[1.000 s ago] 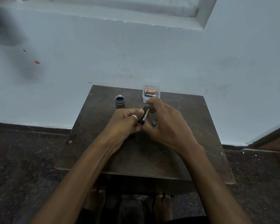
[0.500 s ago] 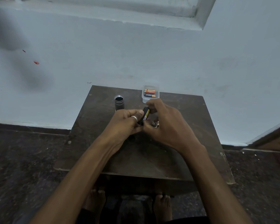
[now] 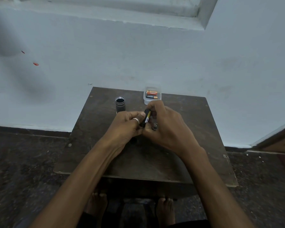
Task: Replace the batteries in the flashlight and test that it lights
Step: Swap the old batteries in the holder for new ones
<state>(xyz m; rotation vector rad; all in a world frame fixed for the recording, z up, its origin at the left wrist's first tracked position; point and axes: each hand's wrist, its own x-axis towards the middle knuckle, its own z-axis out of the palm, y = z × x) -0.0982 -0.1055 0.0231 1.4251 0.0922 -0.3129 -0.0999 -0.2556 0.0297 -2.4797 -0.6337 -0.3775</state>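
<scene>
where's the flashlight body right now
The flashlight body stands upright with its open end up on the table, far left of centre, just beyond the left hand and left of the battery box.

We note a dim, cool, bluish cast throughout; the wall (image 3: 138, 51) is the brightest surface, evenly and softly lit, with no glare that we can find. Two broad, blurred shadows smear its upper left, while the dark table (image 3: 196, 129) and the floor (image 3: 23, 170) lose detail in murk, deepest under the table's near edge. Wide-angle bending shows in the slanted window ledge (image 3: 105, 15) and splayed forearms at the bottom corners; the centre is fairly sharp, the small battery labels in the plastic box (image 3: 152, 101) barely legible.
</scene>
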